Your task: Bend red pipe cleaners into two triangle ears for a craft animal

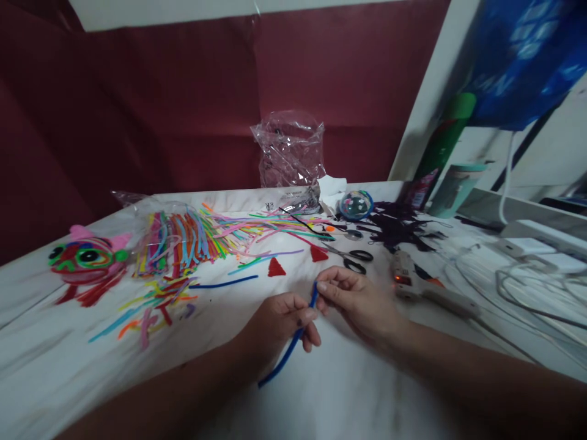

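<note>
A blue pipe cleaner (285, 359) runs between my two hands near the middle of the table. My left hand (290, 318) pinches it partway along, and its loose end hangs down toward the lower left. At the upper end, the fingertips of my right hand (345, 292) are closed on the same blue pipe cleaner. Just beyond my hands lie two small red triangular pieces, one on the left (276, 267) and one on the right (318, 253). Black-handled scissors (355, 260) rest behind my right hand.
Bundled colourful pipe cleaners (178, 241) and short scraps (160, 302) lie left, beside a decorated animal figure (87, 260). A glue gun (406, 275) with an orange light, cables (523, 299) and a power strip (545, 238) are right. Behind stand a plastic bag (293, 153) and clear ball (356, 205).
</note>
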`<state>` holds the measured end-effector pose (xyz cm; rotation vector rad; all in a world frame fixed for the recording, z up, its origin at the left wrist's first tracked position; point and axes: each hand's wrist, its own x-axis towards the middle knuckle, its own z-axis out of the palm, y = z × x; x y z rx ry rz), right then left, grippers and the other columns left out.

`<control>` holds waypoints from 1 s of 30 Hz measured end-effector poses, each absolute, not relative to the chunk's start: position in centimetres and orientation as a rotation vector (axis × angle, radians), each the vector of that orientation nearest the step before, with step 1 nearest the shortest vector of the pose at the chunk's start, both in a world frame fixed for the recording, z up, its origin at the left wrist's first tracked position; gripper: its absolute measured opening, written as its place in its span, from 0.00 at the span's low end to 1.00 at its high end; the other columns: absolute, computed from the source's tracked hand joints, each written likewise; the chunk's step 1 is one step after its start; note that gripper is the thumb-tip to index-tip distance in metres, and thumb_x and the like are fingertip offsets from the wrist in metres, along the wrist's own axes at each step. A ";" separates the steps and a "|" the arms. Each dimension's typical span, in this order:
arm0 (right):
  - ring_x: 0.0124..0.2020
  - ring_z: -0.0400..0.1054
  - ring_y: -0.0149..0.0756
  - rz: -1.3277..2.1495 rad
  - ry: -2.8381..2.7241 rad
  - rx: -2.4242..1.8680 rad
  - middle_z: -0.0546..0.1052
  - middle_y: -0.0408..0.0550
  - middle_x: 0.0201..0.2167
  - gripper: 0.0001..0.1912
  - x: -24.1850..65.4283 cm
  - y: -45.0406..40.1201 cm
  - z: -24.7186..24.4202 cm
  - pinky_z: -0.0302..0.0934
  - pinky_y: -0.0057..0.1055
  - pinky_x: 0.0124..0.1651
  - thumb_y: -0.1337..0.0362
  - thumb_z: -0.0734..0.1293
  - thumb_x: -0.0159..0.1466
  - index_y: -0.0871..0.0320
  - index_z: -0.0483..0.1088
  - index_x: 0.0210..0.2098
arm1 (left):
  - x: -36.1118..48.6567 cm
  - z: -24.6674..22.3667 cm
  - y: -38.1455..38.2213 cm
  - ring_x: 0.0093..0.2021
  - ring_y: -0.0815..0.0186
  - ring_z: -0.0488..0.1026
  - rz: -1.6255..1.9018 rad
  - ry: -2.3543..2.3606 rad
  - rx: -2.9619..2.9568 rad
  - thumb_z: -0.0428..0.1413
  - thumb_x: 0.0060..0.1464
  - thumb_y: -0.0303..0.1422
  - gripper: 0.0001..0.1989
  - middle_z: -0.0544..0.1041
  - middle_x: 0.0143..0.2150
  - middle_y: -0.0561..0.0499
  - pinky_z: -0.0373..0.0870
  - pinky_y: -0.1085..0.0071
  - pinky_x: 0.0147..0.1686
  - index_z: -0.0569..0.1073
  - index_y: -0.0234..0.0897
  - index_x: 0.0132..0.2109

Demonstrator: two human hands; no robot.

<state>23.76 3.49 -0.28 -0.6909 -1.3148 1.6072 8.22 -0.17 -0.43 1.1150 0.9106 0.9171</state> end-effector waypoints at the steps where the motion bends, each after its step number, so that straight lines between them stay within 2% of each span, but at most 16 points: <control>1: 0.19 0.63 0.27 1.589 -1.327 -0.706 0.72 0.41 0.16 0.11 23.8 3.6 -0.3 0.56 0.25 0.24 0.58 0.71 0.52 0.59 0.69 0.28 | 8.2 -0.3 -0.2 0.16 0.73 0.64 0.905 0.929 1.109 0.55 0.45 0.33 0.08 0.73 0.17 0.53 0.59 0.75 0.21 0.66 0.34 0.25; 5: 0.20 0.61 0.26 1.531 -1.393 -0.754 0.70 0.40 0.18 0.12 23.9 3.6 -0.2 0.55 0.25 0.26 0.58 0.70 0.52 0.60 0.70 0.27 | 8.3 -0.1 -0.2 0.14 0.74 0.63 0.888 0.970 1.111 0.55 0.43 0.32 0.08 0.72 0.15 0.53 0.57 0.76 0.18 0.65 0.34 0.23; 10: 0.22 0.60 0.28 1.393 -1.640 -0.808 0.66 0.40 0.18 0.13 24.3 3.4 0.5 0.55 0.26 0.28 0.54 0.66 0.56 0.59 0.67 0.27 | 8.2 -0.1 -0.1 0.15 0.74 0.63 0.893 0.971 1.146 0.54 0.46 0.32 0.07 0.72 0.16 0.54 0.58 0.76 0.20 0.67 0.33 0.25; 12: 0.24 0.60 0.29 1.226 -1.823 -0.820 0.66 0.41 0.21 0.12 24.6 3.4 1.1 0.55 0.27 0.29 0.56 0.63 0.59 0.59 0.66 0.27 | 8.0 0.0 -0.1 0.16 0.74 0.63 0.892 0.995 1.185 0.53 0.47 0.31 0.06 0.72 0.16 0.54 0.58 0.76 0.20 0.66 0.33 0.25; 16: 0.28 0.61 0.32 0.705 -2.311 -0.692 0.69 0.47 0.26 0.09 25.3 3.3 2.0 0.56 0.28 0.31 0.66 0.58 0.63 0.60 0.66 0.28 | 7.5 -0.1 0.2 0.14 0.75 0.60 0.845 1.124 1.329 0.52 0.44 0.28 0.06 0.70 0.14 0.56 0.56 0.77 0.17 0.65 0.34 0.23; 19: 0.32 0.61 0.35 0.369 -2.622 -0.511 0.69 0.51 0.27 0.12 25.5 3.0 2.1 0.57 0.29 0.33 0.72 0.55 0.63 0.61 0.67 0.29 | 7.2 -0.6 0.2 0.13 0.75 0.58 0.764 1.231 1.455 0.51 0.43 0.28 0.05 0.69 0.13 0.57 0.53 0.78 0.15 0.65 0.35 0.22; 21: 0.32 0.61 0.36 0.285 -2.694 -0.479 0.70 0.52 0.27 0.14 25.6 2.8 2.1 0.56 0.29 0.32 0.73 0.53 0.63 0.61 0.68 0.28 | 7.2 -0.9 0.2 0.12 0.75 0.56 0.725 1.250 1.500 0.51 0.43 0.28 0.05 0.68 0.13 0.57 0.51 0.78 0.14 0.65 0.35 0.22; 23: 0.31 0.63 0.34 0.397 -2.581 -0.542 0.71 0.52 0.27 0.14 25.7 3.0 2.1 0.58 0.29 0.32 0.70 0.54 0.64 0.61 0.69 0.29 | 7.3 -0.8 0.1 0.12 0.75 0.56 0.748 1.223 1.475 0.51 0.43 0.28 0.05 0.68 0.13 0.57 0.52 0.77 0.14 0.65 0.35 0.22; 25: 0.30 0.64 0.33 0.654 -2.314 -0.677 0.72 0.51 0.28 0.11 25.7 3.4 2.2 0.59 0.28 0.33 0.64 0.57 0.64 0.61 0.70 0.33 | 7.4 -0.4 0.1 0.14 0.75 0.59 0.844 1.160 1.380 0.51 0.44 0.28 0.05 0.69 0.14 0.57 0.54 0.77 0.17 0.65 0.35 0.23; 28: 0.27 0.64 0.30 1.102 -1.907 -0.846 0.72 0.46 0.26 0.14 25.4 3.9 1.9 0.59 0.28 0.32 0.55 0.64 0.59 0.60 0.71 0.33 | 7.5 0.4 0.1 0.17 0.75 0.61 0.993 1.037 1.223 0.52 0.45 0.29 0.07 0.70 0.16 0.55 0.57 0.77 0.20 0.65 0.34 0.23; 30: 0.25 0.63 0.29 1.351 -1.712 -0.850 0.71 0.43 0.23 0.16 24.9 3.9 1.4 0.58 0.27 0.31 0.52 0.67 0.54 0.61 0.71 0.32 | 7.7 0.6 0.0 0.17 0.75 0.62 1.013 0.980 1.152 0.53 0.45 0.30 0.07 0.70 0.16 0.55 0.56 0.77 0.21 0.65 0.34 0.23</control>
